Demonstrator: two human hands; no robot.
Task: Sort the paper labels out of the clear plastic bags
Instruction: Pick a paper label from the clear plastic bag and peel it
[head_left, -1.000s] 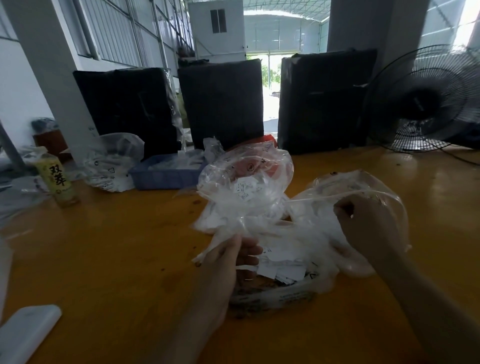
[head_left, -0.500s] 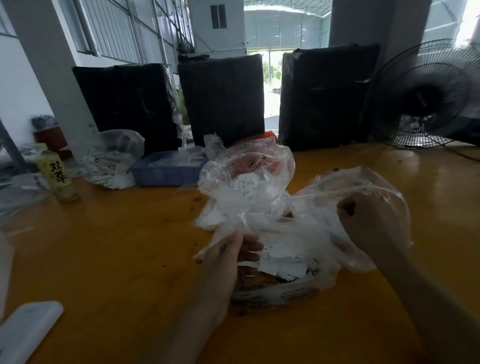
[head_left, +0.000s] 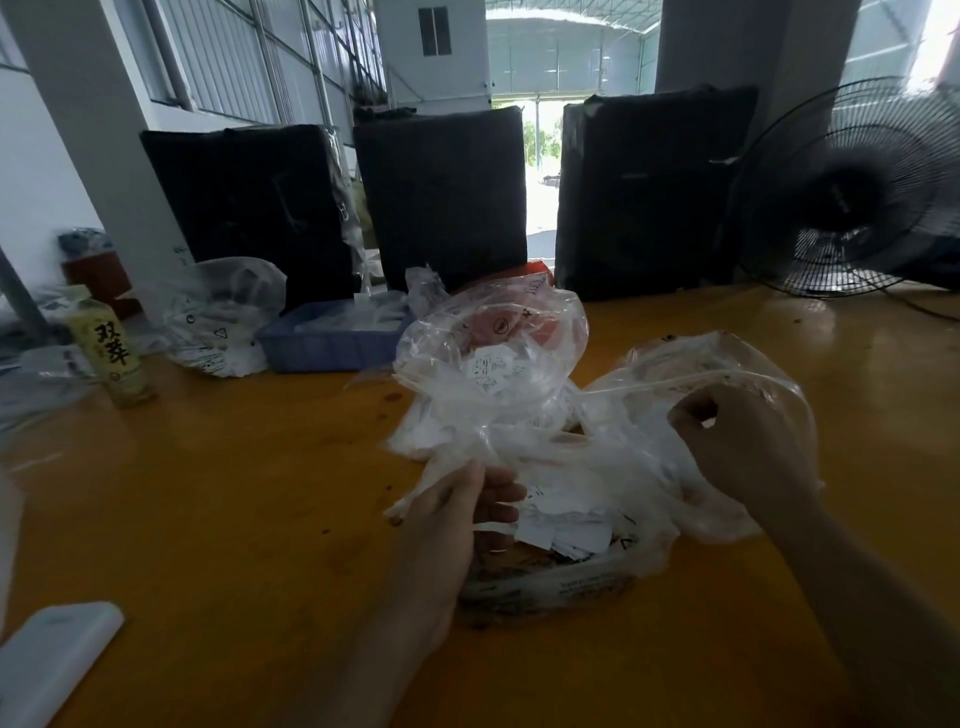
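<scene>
A heap of clear plastic bags (head_left: 498, 364) lies in the middle of the yellow table (head_left: 218, 493). Small white paper labels (head_left: 561, 519) show through the lower bags, and a few more labels (head_left: 491, 369) sit inside the raised bag. My left hand (head_left: 457, 525) pinches a gathered edge of plastic at the heap's near left. My right hand (head_left: 737, 441) is closed on a stretched strip of bag film (head_left: 649, 387) at the right. A printed bag (head_left: 571, 587) lies under the heap.
A blue tray (head_left: 332, 338) with plastic stands behind the heap, next to another clear bag (head_left: 223, 317). A drink bottle (head_left: 111, 348) stands at the left, a white flat object (head_left: 52, 660) at the near left. Black wrapped bundles (head_left: 441, 197) and a fan (head_left: 852, 192) line the back.
Almost nothing has moved. My right hand has pulled the film strip slightly tighter; my left hand keeps its grip on the gathered plastic.
</scene>
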